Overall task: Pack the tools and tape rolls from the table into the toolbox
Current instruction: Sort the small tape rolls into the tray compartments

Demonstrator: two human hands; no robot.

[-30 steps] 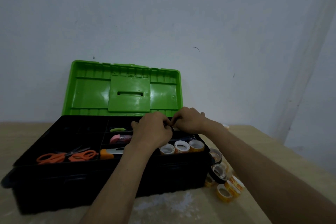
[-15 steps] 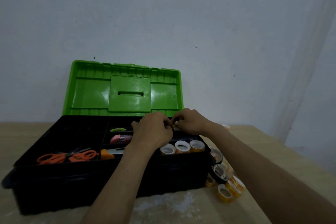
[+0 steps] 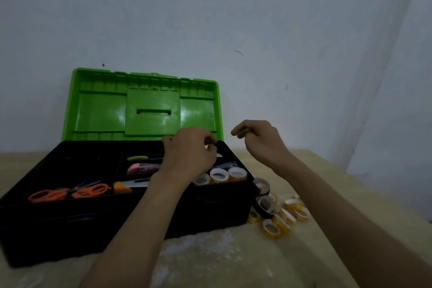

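A black toolbox (image 3: pixel 98 224) with its green lid (image 3: pixel 145 105) raised is set on the desk (image 3: pixel 304 252). The left hand (image 3: pixel 189 154) is held curled over the right rear compartment; whether anything is gripped cannot be told. The right hand (image 3: pixel 259 138) is raised empty, fingers loosely bent. Scissors (image 3: pixel 67 192) and three rolls (image 3: pixel 219 175) are seen inside; more rolls (image 3: pixel 280 215) are scattered just right of the box.

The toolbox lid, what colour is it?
Bright green, seen in the head view: the lid stands open behind the black toolbox.
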